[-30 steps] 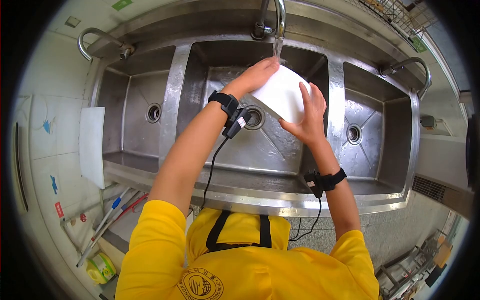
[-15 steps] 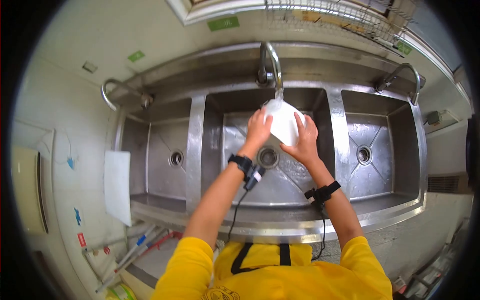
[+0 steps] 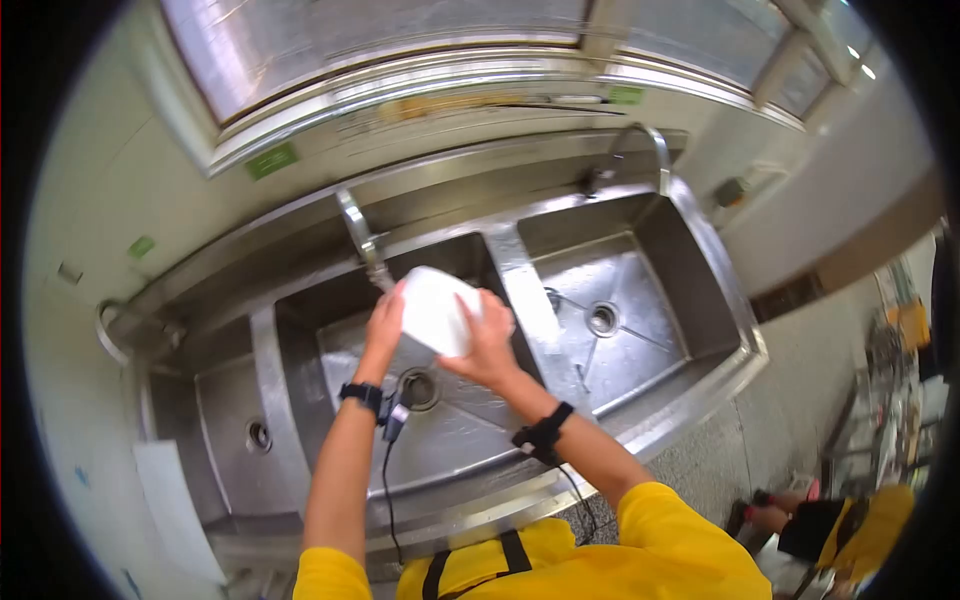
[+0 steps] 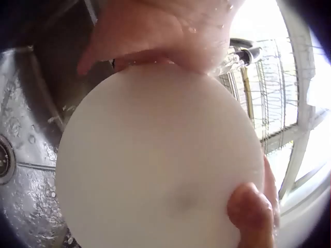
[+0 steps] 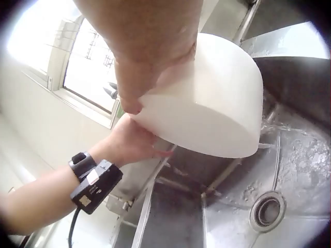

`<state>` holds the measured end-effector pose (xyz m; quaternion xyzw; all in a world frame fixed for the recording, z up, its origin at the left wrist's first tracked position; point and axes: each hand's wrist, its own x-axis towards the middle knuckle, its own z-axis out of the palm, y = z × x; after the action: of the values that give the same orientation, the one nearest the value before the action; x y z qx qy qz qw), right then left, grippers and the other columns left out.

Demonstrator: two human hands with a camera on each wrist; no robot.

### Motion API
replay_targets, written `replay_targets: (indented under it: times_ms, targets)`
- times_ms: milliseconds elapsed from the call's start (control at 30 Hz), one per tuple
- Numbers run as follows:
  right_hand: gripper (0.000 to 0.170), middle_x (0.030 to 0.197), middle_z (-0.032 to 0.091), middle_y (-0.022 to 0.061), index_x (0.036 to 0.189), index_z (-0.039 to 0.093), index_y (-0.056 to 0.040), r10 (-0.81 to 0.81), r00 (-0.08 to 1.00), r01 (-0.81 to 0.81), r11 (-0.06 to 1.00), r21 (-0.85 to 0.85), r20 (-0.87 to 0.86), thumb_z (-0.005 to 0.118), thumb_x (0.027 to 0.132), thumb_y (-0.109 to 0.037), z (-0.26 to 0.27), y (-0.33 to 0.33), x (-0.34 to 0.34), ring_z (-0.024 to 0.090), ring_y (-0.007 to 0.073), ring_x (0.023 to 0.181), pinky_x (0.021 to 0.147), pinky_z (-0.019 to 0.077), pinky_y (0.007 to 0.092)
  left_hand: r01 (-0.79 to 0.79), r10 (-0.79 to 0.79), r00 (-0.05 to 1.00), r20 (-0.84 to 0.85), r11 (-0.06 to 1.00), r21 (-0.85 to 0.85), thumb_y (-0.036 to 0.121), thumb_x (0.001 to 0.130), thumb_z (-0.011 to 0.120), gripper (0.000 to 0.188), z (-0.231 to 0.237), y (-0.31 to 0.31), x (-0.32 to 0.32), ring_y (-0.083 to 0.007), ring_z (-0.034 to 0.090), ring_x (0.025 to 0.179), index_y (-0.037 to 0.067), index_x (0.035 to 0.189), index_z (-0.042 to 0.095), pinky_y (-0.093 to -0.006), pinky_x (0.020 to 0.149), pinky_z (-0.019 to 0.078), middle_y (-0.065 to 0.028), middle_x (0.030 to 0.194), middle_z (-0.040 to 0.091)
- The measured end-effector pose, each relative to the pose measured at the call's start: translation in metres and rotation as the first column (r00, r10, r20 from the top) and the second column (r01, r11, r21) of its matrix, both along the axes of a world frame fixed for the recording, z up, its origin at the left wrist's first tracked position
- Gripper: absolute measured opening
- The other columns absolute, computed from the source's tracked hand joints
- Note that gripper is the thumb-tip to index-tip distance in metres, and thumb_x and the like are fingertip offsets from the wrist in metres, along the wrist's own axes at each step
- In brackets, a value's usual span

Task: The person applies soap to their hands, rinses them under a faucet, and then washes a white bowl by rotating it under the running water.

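A white round container with a flat base and curved wall is held tilted between both hands over the middle sink basin. My left hand grips its left edge, just below the faucet. On the opposite side my right hand grips it, fingers spread along the wall. In the left wrist view the smooth base faces the camera, and the right thumb presses near its edge. Water runs off the wall in the right wrist view. The inside of the container is hidden.
A right basin and a left basin flank the middle one, each with a faucet behind. A white board leans at the left end. Another person is at the lower right. A window lies beyond the sink.
The head view has swung up and to the right, bringing in the window and another person. Both hands keep hold of the container, which has shifted and turned slightly by the faucet.
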<state>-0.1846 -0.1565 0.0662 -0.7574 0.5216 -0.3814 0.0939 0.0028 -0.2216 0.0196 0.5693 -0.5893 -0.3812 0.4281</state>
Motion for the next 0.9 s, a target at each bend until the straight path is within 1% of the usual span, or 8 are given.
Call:
replay_targets:
  times_ms: [100, 167, 233, 300, 400, 533, 767, 900]
  targets:
    - [0.094, 0.118, 0.036, 0.0254, 0.127, 0.032, -0.0046, 0.004, 0.995, -0.007, 1.0, 0.026, 0.102, 0.075, 0.048, -0.032, -0.01, -0.006, -0.002, 0.032, 0.039, 0.113, 0.09, 0.0241, 0.0496, -0.138, 0.188, 0.979, -0.079, 0.896, 0.421, 0.042, 0.089, 0.035, 0.05, 0.011, 0.001, 0.008, -0.0215, 0.047, 0.108, 0.003, 0.115, 0.051, -0.0299, 0.092, 0.0335, -0.0104, 0.113, 0.054]
    - [0.097, 0.12, 0.034, 0.0243, 0.128, 0.029, -0.0032, -0.073, 0.997, 0.073, 0.996, 0.042, 0.003, 0.076, 0.048, -0.03, 0.005, 0.001, 0.008, 0.033, 0.0385, 0.113, 0.094, 0.0255, 0.0463, -0.235, 0.303, 0.905, -0.299, 0.941, 0.243, 0.045, 0.087, 0.036, 0.057, -0.004, 0.008, -0.002, -0.0224, 0.036, 0.119, 0.004, 0.126, 0.039, -0.0307, 0.097, 0.0269, -0.013, 0.127, 0.042]
    - [0.102, 0.124, 0.028, 0.0249, 0.132, 0.022, -0.0051, -0.124, 0.991, 0.115, 0.984, 0.134, 0.056, 0.076, 0.049, -0.029, -0.001, 0.002, 0.015, 0.028, 0.0387, 0.116, 0.095, 0.0236, 0.0462, -0.321, 0.331, 0.932, -0.149, 0.943, 0.09, 0.043, 0.088, 0.036, 0.06, 0.005, 0.009, -0.013, -0.0285, 0.024, 0.125, 0.0, 0.13, 0.029, -0.0344, 0.102, 0.0187, -0.021, 0.134, 0.028]
    - [0.103, 0.125, 0.026, 0.0254, 0.133, 0.02, -0.0057, -0.116, 0.99, 0.104, 0.985, 0.14, 0.078, 0.076, 0.05, -0.029, -0.002, 0.005, 0.019, 0.027, 0.039, 0.116, 0.095, 0.0234, 0.0467, -0.3, 0.331, 0.928, -0.17, 0.936, 0.186, 0.043, 0.087, 0.037, 0.064, 0.019, 0.031, -0.021, -0.0272, 0.017, 0.128, 0.0, 0.132, 0.022, -0.0329, 0.103, 0.0159, -0.0183, 0.139, 0.017]
    - [0.104, 0.126, 0.024, 0.026, 0.134, 0.017, -0.0063, -0.104, 0.986, 0.088, 0.988, 0.126, 0.131, 0.076, 0.051, -0.028, -0.005, 0.009, 0.018, 0.026, 0.0394, 0.116, 0.095, 0.0231, 0.0466, -0.167, 0.465, 0.75, -0.471, 0.821, 0.546, 0.049, 0.081, 0.048, 0.079, 0.059, 0.052, -0.024, -0.0306, 0.019, 0.125, 0.022, 0.138, 0.0, -0.0543, 0.094, 0.023, -0.0086, 0.14, 0.013]
    - [0.102, 0.123, 0.027, 0.0248, 0.133, 0.019, -0.0057, -0.09, 0.993, 0.091, 0.996, -0.003, 0.079, 0.075, 0.051, -0.031, -0.006, 0.018, 0.019, 0.029, 0.0391, 0.113, 0.093, 0.0231, 0.048, 0.06, 0.382, 0.587, -0.713, 0.859, 0.509, 0.046, 0.077, 0.056, 0.086, 0.054, 0.072, -0.034, -0.029, 0.021, 0.123, 0.037, 0.133, -0.008, -0.0588, 0.084, 0.0292, -0.0034, 0.139, 0.012]
    - [0.08, 0.107, 0.037, 0.0198, 0.13, 0.027, -0.0052, -0.031, 0.912, -0.068, 0.972, 0.226, 0.408, 0.068, 0.065, -0.027, 0.002, 0.024, 0.012, 0.038, 0.0315, 0.098, 0.086, 0.0328, 0.038, 0.072, 0.181, 0.541, -0.821, 0.963, 0.259, 0.026, 0.081, 0.053, 0.078, 0.019, 0.085, -0.028, -0.0237, 0.026, 0.122, 0.018, 0.138, 0.0, -0.0408, 0.096, 0.0284, -0.0093, 0.135, 0.022]
    - [0.049, 0.098, 0.044, 0.016, 0.116, 0.046, -0.0026, -0.119, 0.93, 0.004, 0.949, 0.314, 0.348, 0.061, 0.072, -0.019, 0.001, 0.009, 0.009, 0.045, 0.0284, 0.091, 0.085, 0.0359, 0.0343, -0.017, 0.059, 0.809, -0.585, 0.997, 0.078, 0.013, 0.077, 0.052, 0.073, 0.017, 0.093, -0.032, -0.0205, 0.031, 0.119, 0.004, 0.135, 0.01, -0.0313, 0.098, 0.0278, -0.0119, 0.131, 0.028]
